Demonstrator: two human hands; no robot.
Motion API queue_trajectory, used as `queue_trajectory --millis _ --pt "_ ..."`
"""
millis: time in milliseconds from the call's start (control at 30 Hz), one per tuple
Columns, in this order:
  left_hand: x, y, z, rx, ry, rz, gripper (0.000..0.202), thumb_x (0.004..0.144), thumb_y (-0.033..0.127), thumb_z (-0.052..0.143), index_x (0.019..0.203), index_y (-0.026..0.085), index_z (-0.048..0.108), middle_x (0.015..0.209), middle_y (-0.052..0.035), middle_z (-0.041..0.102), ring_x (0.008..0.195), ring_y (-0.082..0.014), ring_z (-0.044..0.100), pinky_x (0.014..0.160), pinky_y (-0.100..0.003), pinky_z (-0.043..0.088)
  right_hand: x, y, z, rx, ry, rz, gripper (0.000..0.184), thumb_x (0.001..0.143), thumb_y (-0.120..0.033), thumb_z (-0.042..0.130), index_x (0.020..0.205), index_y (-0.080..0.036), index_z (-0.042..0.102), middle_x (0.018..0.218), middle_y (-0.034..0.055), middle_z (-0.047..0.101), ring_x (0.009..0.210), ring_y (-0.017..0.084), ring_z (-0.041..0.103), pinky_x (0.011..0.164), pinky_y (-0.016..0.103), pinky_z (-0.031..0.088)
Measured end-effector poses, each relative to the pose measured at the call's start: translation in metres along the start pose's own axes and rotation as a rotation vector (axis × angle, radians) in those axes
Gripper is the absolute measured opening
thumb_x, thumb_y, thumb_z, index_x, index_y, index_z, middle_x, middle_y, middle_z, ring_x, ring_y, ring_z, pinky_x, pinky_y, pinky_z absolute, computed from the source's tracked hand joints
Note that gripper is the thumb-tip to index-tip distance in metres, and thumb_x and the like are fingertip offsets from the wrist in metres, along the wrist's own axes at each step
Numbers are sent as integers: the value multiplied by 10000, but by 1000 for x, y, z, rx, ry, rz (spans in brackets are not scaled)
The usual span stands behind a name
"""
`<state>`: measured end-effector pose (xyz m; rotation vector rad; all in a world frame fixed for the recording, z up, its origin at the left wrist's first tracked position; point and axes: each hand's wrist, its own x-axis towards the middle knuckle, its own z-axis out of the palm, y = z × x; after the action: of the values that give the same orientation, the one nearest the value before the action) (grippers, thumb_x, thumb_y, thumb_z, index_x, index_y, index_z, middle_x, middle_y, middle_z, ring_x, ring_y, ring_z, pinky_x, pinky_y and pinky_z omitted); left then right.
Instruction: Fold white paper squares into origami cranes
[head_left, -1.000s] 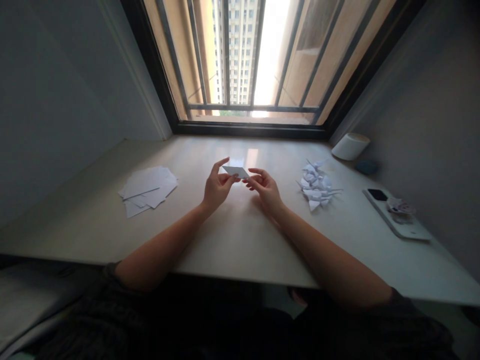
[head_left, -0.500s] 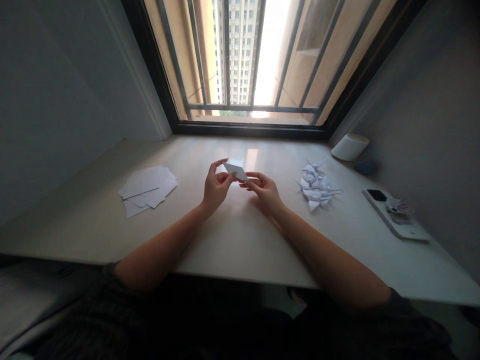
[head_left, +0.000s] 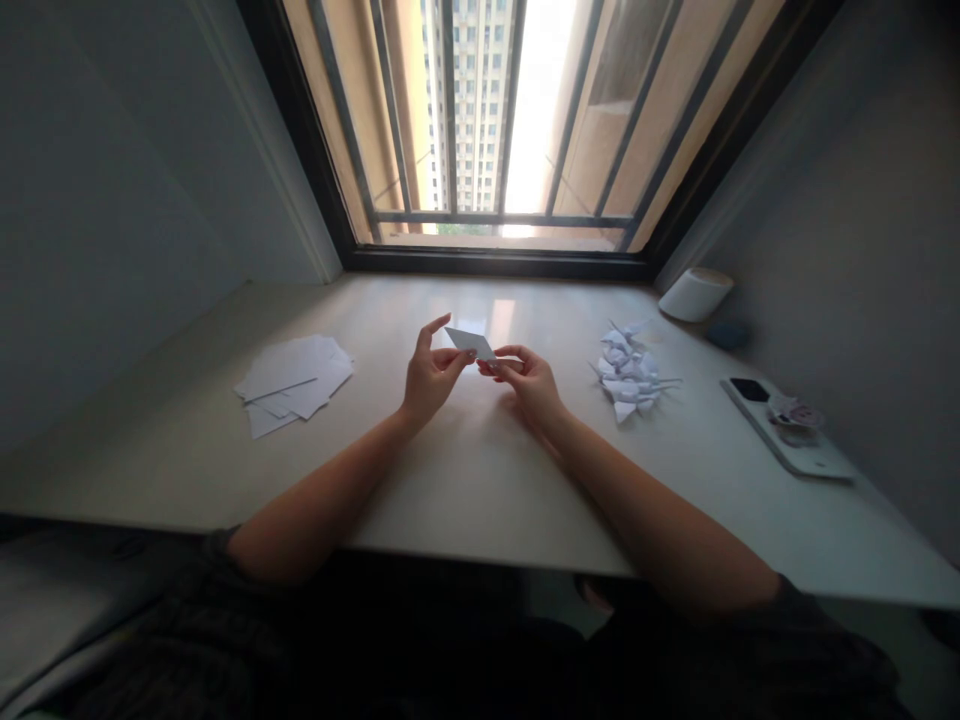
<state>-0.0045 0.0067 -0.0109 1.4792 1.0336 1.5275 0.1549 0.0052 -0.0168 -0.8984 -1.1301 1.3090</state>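
Observation:
A small folded piece of white paper [head_left: 469, 342] is held just above the middle of the pale table [head_left: 480, 470], in front of the window. My left hand [head_left: 429, 375] pinches its left part between thumb and fingers, with the index finger raised. My right hand [head_left: 529, 381] pinches its right end with closed fingertips. Both forearms rest across the table's near edge.
A loose stack of white sheets [head_left: 295, 378] lies at the left. A heap of folded paper figures [head_left: 628, 375] sits at the right. Further right are a white roll [head_left: 695, 293], a dark round object [head_left: 726, 334] and a phone [head_left: 782, 429] with small items on it.
The paper has tilted and shifted slightly left between my fingers. My right fingers have closed in on its right end. The view has moved a little.

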Motion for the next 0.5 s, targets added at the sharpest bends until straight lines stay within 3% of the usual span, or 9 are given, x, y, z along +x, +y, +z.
queue_trajectory --millis 167,400,500 --pt "-1 1 0 -8 0 -4 721 708 305 766 1340 210 431 813 -37 736 777 -196 719 759 -306 556 -1 0 1 35 -14 -4 399 620 -450 797 758 -225 498 762 20 753 789 213 724 695 296 463" --pt "4 1 -3 -31 -49 -36 741 706 298 767 1351 186 419 752 -28 722 682 -166 698 661 -255 533 -2 1 3 0 -143 43 437 618 -501 783 740 -225 468 812 36 756 783 197 713 731 316 482" --pt "6 2 -6 0 -82 -36 758 694 301 772 1359 186 426 718 -20 710 670 -168 693 658 -255 527 -1 3 3 -3 -118 -1 451 594 -489 801 754 -228 471 768 8 728 779 183 698 726 310 496"
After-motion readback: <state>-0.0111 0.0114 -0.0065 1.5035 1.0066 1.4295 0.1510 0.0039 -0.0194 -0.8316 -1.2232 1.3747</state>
